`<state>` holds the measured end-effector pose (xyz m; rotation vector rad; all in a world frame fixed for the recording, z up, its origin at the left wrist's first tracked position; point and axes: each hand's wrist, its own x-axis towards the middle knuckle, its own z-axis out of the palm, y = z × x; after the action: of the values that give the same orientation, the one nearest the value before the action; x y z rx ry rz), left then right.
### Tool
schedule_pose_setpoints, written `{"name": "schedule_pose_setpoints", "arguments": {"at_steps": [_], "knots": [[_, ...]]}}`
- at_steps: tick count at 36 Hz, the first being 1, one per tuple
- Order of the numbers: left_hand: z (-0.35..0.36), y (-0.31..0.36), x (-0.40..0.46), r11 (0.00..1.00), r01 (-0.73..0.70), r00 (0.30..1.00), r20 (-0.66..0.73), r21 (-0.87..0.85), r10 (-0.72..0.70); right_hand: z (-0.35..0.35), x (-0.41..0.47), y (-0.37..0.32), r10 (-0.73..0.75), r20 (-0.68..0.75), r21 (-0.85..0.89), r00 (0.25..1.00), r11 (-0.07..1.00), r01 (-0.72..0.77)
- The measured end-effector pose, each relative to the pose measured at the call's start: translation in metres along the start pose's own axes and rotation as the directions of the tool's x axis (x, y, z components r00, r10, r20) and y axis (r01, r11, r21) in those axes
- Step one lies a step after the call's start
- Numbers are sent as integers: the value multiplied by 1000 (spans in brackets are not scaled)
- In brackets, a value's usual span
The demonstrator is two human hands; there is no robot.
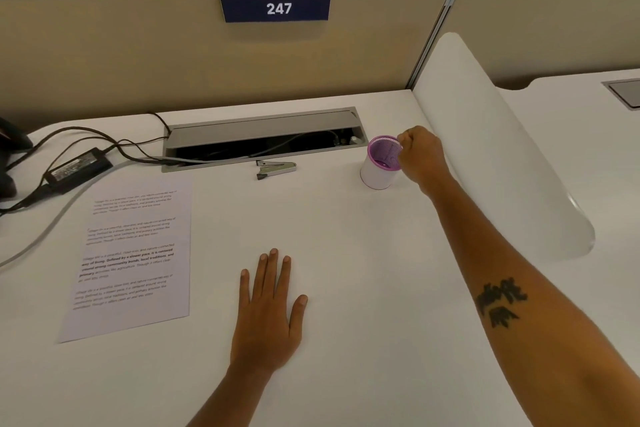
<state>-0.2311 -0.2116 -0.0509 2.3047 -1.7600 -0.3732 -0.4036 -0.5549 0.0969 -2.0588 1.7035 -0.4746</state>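
A white pen cup (375, 175) with a purple mesh inside and purple rim stands on the white desk (346, 253) at the far right. My right hand (420, 155) is at its right rim, fingers curled, and seems to pinch the rim. My left hand (268, 309) lies flat on the desk in front of me, fingers straight, holding nothing. A small metal stapler (276, 169) lies to the left of the cup. A printed sheet of paper (131, 257) lies at the left.
An open grey cable tray (263, 139) is set into the desk behind the stapler. A black power adapter (78, 167) and cables lie at the far left. A white divider panel (498, 149) stands to the right. A sign (275, 7) reads 247.
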Motion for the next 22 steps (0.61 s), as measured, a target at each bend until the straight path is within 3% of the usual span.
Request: {"name": "schedule_pose_setpoints", "arguments": {"at_steps": [7,17,22], "knots": [[0,-1,-1,1000,-1,1000,-1,-5,1,4,14,6,2,-107,33,994,999,2],[-2,1,0,1000,-4,1000,9,1,4,2,13,15,-95,-128,-8,987,995,95],[-2,0,0,1000,-2,1000,11,7,2,2,12,18,-65,-158,15,985,998,68]]}}
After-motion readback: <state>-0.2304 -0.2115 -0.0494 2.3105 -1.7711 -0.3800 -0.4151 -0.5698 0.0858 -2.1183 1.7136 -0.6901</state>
